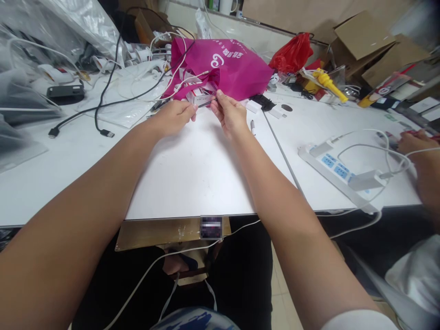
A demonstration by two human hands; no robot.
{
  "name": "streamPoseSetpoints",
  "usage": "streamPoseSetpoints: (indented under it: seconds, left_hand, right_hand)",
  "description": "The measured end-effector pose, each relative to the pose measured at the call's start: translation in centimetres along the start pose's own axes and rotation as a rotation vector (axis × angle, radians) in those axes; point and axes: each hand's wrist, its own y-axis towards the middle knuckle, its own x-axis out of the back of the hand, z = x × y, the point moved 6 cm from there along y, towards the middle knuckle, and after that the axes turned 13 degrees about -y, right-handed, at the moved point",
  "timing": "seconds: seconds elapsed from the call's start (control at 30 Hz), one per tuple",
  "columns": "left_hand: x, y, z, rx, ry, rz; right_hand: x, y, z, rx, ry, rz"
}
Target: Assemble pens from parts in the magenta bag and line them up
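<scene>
Both hands are over the white table (pixel 192 169), at the mouth of a magenta bag (pixel 240 68) lying on its side. My left hand (pixel 177 117) has its fingers pressed together at one end of a thin dark item (pixel 204 104). At the other end of that item, my right hand (pixel 229 112) pinches it between thumb and fingers. What the thin item is cannot be made out. Just behind the hands, a small white box (pixel 199 98) shows in the bag's opening among other small things.
Black cables (pixel 107 133) and a black device (pixel 65 93) lie at left. A white power strip (pixel 338 176) with chargers is at right, near another person's hand (pixel 417 142). Behind are a red bag (pixel 292 54) and cardboard boxes (pixel 364 36).
</scene>
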Motion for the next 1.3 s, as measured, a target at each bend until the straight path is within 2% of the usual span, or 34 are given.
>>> streamPoseSetpoints:
  seconds: [0.23,0.5,0.8,0.93,1.03,1.1,1.23,1.3]
  left_hand:
    - [-0.4,0.2,-0.1,-0.049,0.003,0.046]
    - [-0.9,0.0,-1.8,-0.143,-0.016,0.021]
    - [-1.1,-0.5,-2.2,-0.090,0.007,-0.025]
    - [-1.1,-0.7,-2.9,-0.135,0.048,-0.017]
    - [0.2,-0.8,-3.0,-0.153,0.082,-0.033]
    - [2.1,-0.9,-2.3,-0.108,0.128,-0.099]
    - [6.9,-1.3,0.4,0.014,0.230,-0.282]
    - [8.5,-1.5,2.0,0.057,0.259,-0.336]
  right_hand:
    - [-0.3,0.1,0.3,0.047,-0.085,0.015]
    - [-2.8,-2.0,-0.1,0.029,-0.286,0.121]
    - [-2.9,-2.4,0.0,0.068,-0.400,0.156]
    - [-3.2,-2.5,0.0,0.057,-0.375,0.164]
    - [-3.1,-2.5,0.1,0.039,-0.338,0.166]
    - [-2.8,-2.3,-0.1,0.023,-0.318,0.167]
    - [-1.3,-1.5,-1.0,-0.019,-0.365,0.132]
    - [-0.6,-1.0,-1.6,-0.019,-0.395,0.112]
